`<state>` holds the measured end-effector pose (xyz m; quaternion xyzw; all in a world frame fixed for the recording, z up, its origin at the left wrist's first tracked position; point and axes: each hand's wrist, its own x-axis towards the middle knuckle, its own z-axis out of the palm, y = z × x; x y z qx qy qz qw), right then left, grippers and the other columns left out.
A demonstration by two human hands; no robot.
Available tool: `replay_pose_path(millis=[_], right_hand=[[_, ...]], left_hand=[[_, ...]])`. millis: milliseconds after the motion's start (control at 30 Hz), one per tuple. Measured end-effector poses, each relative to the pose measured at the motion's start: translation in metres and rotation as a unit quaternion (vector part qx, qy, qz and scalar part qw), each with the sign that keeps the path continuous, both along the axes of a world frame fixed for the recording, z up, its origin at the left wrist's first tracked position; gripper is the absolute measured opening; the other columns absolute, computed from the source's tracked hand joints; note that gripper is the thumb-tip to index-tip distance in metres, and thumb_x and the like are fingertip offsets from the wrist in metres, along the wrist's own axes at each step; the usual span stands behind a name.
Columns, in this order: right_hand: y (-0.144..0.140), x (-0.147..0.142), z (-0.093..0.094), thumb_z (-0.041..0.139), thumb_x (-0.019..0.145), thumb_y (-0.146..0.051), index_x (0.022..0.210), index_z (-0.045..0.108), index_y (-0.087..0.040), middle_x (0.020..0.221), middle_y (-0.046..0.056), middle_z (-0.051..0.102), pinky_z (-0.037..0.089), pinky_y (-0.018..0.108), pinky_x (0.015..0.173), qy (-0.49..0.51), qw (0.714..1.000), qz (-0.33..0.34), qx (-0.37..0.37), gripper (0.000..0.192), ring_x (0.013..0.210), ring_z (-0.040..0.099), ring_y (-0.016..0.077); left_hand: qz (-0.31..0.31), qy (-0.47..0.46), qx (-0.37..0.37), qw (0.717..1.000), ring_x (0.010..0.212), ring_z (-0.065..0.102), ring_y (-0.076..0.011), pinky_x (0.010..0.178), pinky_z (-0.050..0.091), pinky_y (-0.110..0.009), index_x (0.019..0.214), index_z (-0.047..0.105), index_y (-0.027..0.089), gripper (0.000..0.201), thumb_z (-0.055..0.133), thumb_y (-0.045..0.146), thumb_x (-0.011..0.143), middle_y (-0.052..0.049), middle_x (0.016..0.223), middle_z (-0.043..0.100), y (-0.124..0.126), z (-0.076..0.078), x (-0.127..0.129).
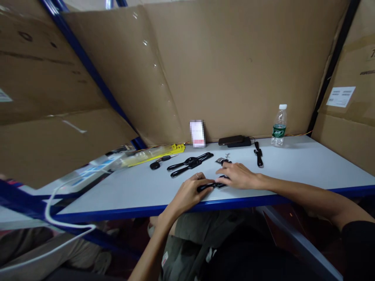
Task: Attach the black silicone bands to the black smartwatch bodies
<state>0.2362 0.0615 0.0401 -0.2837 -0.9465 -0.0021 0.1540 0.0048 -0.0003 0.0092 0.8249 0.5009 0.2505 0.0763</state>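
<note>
Close to the front edge of the table lies a black spokeshave. My left hand has its fingers closed round the left handle. Over the tool's middle, my right hand rests with its thumb and fingers at the body, hiding the right handle. Just beyond the right fingers are metal blades and several small screws. Two more black spokeshaves lie side by side to the left, and another spokeshave lies at the right.
A screwdriver lies beside a round black object. Yellow-edged plastic packaging, a propped phone, flat black devices and a water bottle stand along the cardboard wall. A white cable hangs at left.
</note>
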Motion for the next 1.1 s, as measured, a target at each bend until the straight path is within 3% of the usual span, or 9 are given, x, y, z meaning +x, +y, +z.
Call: replay_pose_path(millis=[167, 333, 533, 700, 800, 867, 1000, 1100], right_hand=[[-0.011, -0.002, 0.002, 0.051, 0.101, -0.047, 0.11, 0.073, -0.02, 0.103, 0.012, 0.07, 0.04, 0.03, 0.064, -0.07, 0.997, -0.001, 0.015, 0.036, 0.076, 0.065, 0.0217], [0.01, 0.016, 0.009, 0.052, 0.098, -0.027, 0.099, 0.076, -0.023, 0.094, 0.008, 0.072, 0.036, 0.03, 0.064, -0.065, 0.998, -0.016, 0.006, 0.025, 0.077, 0.065, 0.0202], [0.034, 0.033, 0.017, 0.05, 0.09, -0.012, 0.103, 0.079, -0.023, 0.096, 0.01, 0.074, 0.039, 0.03, 0.067, -0.106, 0.992, -0.066, -0.001, 0.034, 0.083, 0.068, 0.0228], [0.053, 0.041, 0.017, 0.055, 0.085, -0.009, 0.111, 0.078, -0.018, 0.105, 0.016, 0.075, 0.045, 0.031, 0.078, -0.147, 0.974, -0.173, -0.002, 0.035, 0.097, 0.07, 0.0278], [0.063, 0.046, 0.015, 0.058, 0.089, -0.015, 0.111, 0.076, -0.011, 0.102, 0.022, 0.074, 0.046, 0.033, 0.081, -0.169, 0.959, -0.225, 0.017, 0.029, 0.101, 0.07, 0.0316], [0.067, 0.05, 0.015, 0.059, 0.09, -0.017, 0.111, 0.075, -0.008, 0.102, 0.025, 0.073, 0.047, 0.034, 0.082, -0.178, 0.953, -0.244, 0.021, 0.028, 0.102, 0.07, 0.0328], [0.069, 0.05, 0.014, 0.059, 0.09, -0.018, 0.108, 0.074, -0.005, 0.103, 0.027, 0.072, 0.046, 0.037, 0.084, -0.167, 0.954, -0.246, 0.027, 0.027, 0.103, 0.068, 0.0338], [0.065, 0.045, 0.011, 0.056, 0.092, -0.022, 0.111, 0.075, -0.009, 0.104, 0.021, 0.073, 0.046, 0.036, 0.085, -0.103, 0.976, -0.189, 0.012, 0.03, 0.104, 0.066, 0.0308]], left_hand=[[0.005, 0.0, -0.017, 1.0, 0.098, 0.065, -0.0232, 0.09, 0.049, -0.034, 0.117, 0.076, 0.024, 0.032, 0.06, 0.041, 0.095, -0.008, 0.105, 0.068, -0.002, 0.003, 0.002], [0.009, 0.016, -0.023, 1.0, 0.096, 0.065, -0.023, 0.089, 0.049, -0.034, 0.118, 0.075, 0.025, 0.035, 0.058, 0.045, 0.095, -0.008, 0.105, 0.068, -0.004, 0.006, 0.004], [0.031, 0.024, 0.003, 0.999, 0.098, 0.064, -0.023, 0.09, 0.05, -0.034, 0.12, 0.073, 0.024, 0.038, 0.053, 0.048, 0.098, -0.008, 0.106, 0.068, -0.001, 0.002, 0.004], [0.164, 0.058, 0.062, 0.983, 0.117, 0.061, -0.0294, 0.102, 0.048, -0.043, 0.132, 0.065, 0.017, 0.042, 0.051, 0.038, 0.098, -0.014, 0.125, 0.065, 0.013, -0.014, -0.016], [0.259, 0.108, 0.064, 0.958, 0.14, 0.046, -0.0354, 0.112, 0.041, -0.053, 0.145, 0.053, 0.016, 0.05, 0.051, 0.033, 0.097, -0.018, 0.151, 0.05, 0.019, -0.024, -0.038], [0.285, 0.129, 0.045, 0.949, 0.147, 0.035, -0.037, 0.115, 0.036, -0.059, 0.15, 0.046, 0.015, 0.053, 0.046, 0.031, 0.099, -0.018, 0.158, 0.042, 0.021, -0.027, -0.052], [0.24, 0.133, 0.049, 0.96, 0.139, 0.046, -0.0341, 0.113, 0.041, -0.051, 0.145, 0.052, 0.014, 0.048, 0.044, 0.026, 0.1, -0.016, 0.15, 0.053, 0.023, -0.026, -0.063], [0.232, 0.141, 0.088, 0.958, 0.119, 0.058, -0.033, 0.104, 0.046, -0.048, 0.139, 0.059, 0.016, 0.044, 0.048, 0.025, 0.098, -0.015, 0.131, 0.065, 0.023, -0.023, -0.061]])
